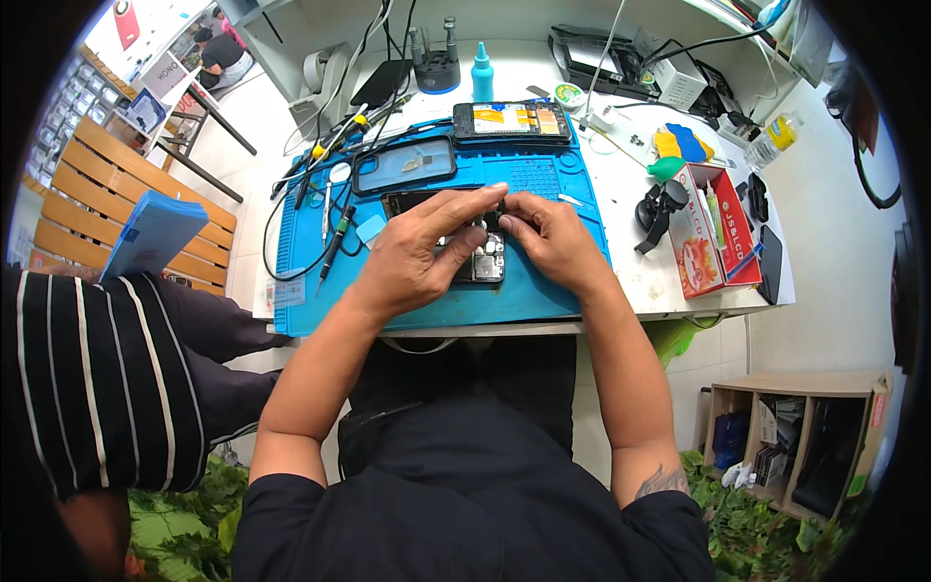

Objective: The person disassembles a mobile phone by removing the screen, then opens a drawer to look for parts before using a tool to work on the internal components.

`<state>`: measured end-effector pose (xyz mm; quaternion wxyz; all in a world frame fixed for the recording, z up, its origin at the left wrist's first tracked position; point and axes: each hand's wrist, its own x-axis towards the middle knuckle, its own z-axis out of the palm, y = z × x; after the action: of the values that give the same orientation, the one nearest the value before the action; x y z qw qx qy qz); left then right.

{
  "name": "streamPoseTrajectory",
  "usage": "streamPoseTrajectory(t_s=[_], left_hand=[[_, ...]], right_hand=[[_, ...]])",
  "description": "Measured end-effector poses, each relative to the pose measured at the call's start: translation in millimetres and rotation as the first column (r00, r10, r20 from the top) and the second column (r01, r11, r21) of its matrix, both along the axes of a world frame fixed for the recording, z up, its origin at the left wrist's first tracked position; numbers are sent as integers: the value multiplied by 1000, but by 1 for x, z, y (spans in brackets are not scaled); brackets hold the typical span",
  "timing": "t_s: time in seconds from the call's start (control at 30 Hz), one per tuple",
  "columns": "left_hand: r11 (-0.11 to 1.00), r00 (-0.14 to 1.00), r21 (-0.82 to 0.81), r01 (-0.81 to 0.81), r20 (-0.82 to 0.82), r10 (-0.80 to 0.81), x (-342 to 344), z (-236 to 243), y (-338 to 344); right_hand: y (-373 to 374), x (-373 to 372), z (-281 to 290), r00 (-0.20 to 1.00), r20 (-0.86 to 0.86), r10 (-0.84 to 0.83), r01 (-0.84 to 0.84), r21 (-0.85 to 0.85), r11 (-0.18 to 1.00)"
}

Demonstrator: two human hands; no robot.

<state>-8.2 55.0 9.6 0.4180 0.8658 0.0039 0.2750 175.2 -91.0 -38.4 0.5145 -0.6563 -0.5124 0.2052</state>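
An opened smartphone (488, 267) lies on a blue work mat (529, 299), its metal-coloured inner parts showing between my hands. Behind it rises a dark panel edge (396, 202), partly covered by my fingers. My left hand (425, 238) reaches over the phone's left side, fingers stretched out and thumb apart from them. At the phone's upper right, my right hand (551, 236) has thumb and forefinger pinched together; what lies between them is too small or hidden to name. A green-and-black screwdriver (337, 244) and a light blue square piece (370, 229) lie left of my left hand.
Behind the phone lie a dark frame (405, 165) and another opened device (512, 120). A blue bottle (482, 73) and a bit holder (436, 73) stand farther back. At right are a black watch (661, 209) and a red-white box (703, 254). A person in stripes (107, 378) is at left.
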Motion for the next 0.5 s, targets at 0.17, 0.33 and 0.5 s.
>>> streamPoseTrajectory(t_s=[0.17,0.33,0.5], left_hand=[[989,986,138,-43,-152,64,-4,10,8],[985,999,172,3,-45,5,0,9,8],[982,1000,189,5,18,-9,2,8,8]], right_hand=[[0,0,2,1000,26,-13,13,-26,1000],[4,3,-12,1000,-3,-5,5,52,999],[4,2,-11,1000,12,-5,5,45,999]])
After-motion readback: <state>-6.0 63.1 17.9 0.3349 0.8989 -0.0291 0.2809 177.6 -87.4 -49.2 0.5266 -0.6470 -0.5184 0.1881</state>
